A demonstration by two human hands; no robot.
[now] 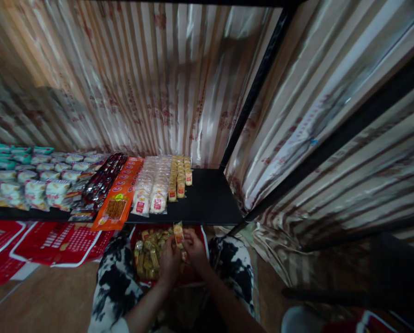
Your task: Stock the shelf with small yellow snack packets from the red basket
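Note:
A small yellow snack packet (178,231) with an orange-red label stands upright between my hands, just below the shelf's front edge. My left hand (170,260) pinches it low on its left side, and my right hand (195,249) has its fingers closed on its right side. Beneath them a red bag (205,237) with a white edge lies open between my knees, holding many similar gold-wrapped packets (150,256). On the black shelf (207,196), short rows of the same yellow packets (181,187) stand beside two rows of white-wrapped round snacks (158,201).
Further left on the shelf lie an orange snack bag (115,206), dark red packets (101,180), white packets (35,192) and green packets (6,157). Black posts (255,88) frame the shelf. A striped curtain (151,83) hangs behind. Red bags (57,243) lie on the floor at left.

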